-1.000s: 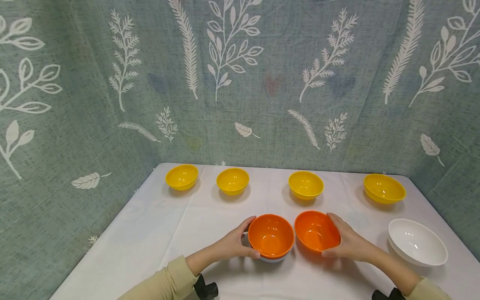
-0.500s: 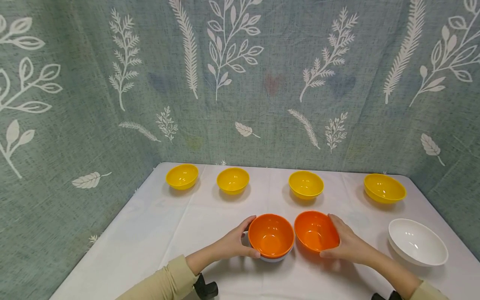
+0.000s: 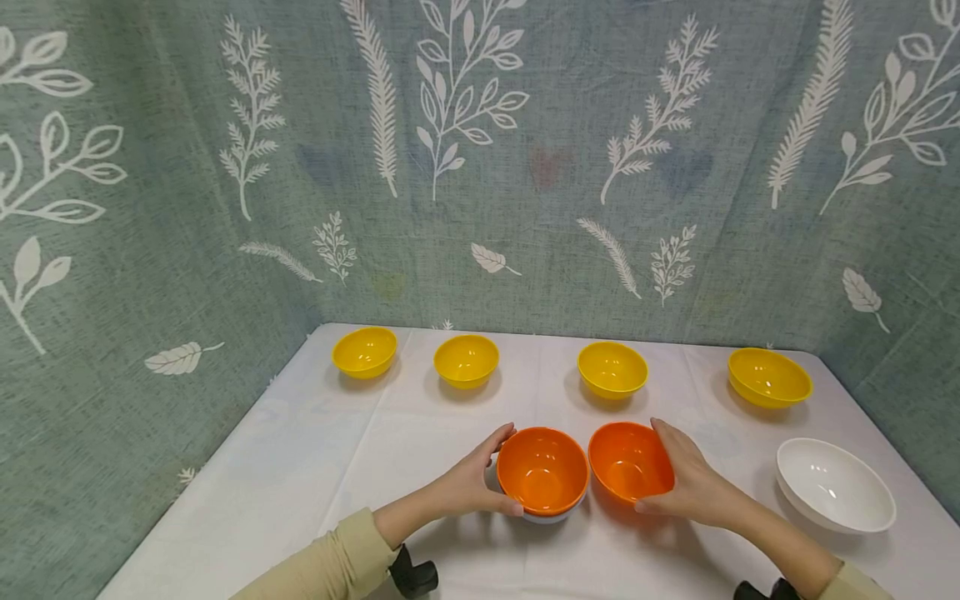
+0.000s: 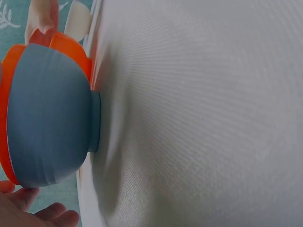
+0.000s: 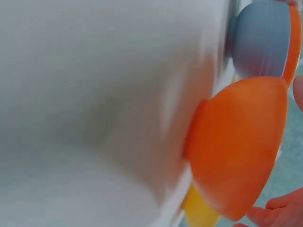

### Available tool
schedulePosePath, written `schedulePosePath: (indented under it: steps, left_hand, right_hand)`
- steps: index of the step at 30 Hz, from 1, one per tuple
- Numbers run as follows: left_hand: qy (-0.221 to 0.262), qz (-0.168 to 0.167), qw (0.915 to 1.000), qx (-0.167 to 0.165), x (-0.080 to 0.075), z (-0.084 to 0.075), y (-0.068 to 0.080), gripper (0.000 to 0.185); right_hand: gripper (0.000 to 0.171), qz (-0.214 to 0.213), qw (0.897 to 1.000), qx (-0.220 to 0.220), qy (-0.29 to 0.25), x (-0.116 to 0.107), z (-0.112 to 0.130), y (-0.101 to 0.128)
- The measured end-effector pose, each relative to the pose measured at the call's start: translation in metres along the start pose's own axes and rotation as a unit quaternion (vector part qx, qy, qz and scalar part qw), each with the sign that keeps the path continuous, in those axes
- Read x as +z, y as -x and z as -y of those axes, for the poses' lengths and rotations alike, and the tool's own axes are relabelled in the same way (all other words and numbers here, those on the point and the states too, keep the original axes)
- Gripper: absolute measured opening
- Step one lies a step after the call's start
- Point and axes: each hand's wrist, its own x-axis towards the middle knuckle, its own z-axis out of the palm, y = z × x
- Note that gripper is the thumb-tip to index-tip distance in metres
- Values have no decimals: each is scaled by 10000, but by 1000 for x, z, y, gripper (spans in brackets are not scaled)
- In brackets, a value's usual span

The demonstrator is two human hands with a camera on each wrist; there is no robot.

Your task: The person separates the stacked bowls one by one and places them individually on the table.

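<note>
Your left hand (image 3: 468,487) grips the left orange bowl (image 3: 542,472) by its left side: the fingers curl round the far rim and the thumb presses the near rim. This bowl sits nested in a grey-blue bowl (image 4: 47,113), whose outer wall and foot ring show plainly in the left wrist view; in the head view only a pale sliver of it shows beneath the orange rim. The foot rests flat on the table (image 3: 315,450), near the front edge, at about the middle.

Your right hand (image 3: 693,483) grips the right orange bowl (image 3: 628,461) by its right side, fingers round the far rim and thumb at the near edge. This bowl is tilted, its opening turned toward the left bowl and its right side raised. The two orange rims are just beside each other; you cannot tell from these views whether they touch. In the right wrist view the tilted bowl's foot stands at an angle to the cloth, but that picture is blurred.

Four yellow bowls stand in a row along the back of the table: far left (image 3: 364,351), centre left (image 3: 466,360), centre right (image 3: 612,368) and far right (image 3: 768,376). A white bowl (image 3: 835,484) stands at the right, near your right forearm, well apart from the orange pair.
</note>
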Motion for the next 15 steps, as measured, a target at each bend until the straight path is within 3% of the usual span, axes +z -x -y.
schedulePosePath:
  steps: [9,15]
  left_hand:
    - [-123,-96,9998,-122,2,-4,0,107]
    - [-178,-93,9996,-176,4,-5,-1,111]
  right_hand:
    - [105,59,9989,-462,-114,8,22,-6]
    - [99,321,9972,-672,-85,16,35,-13]
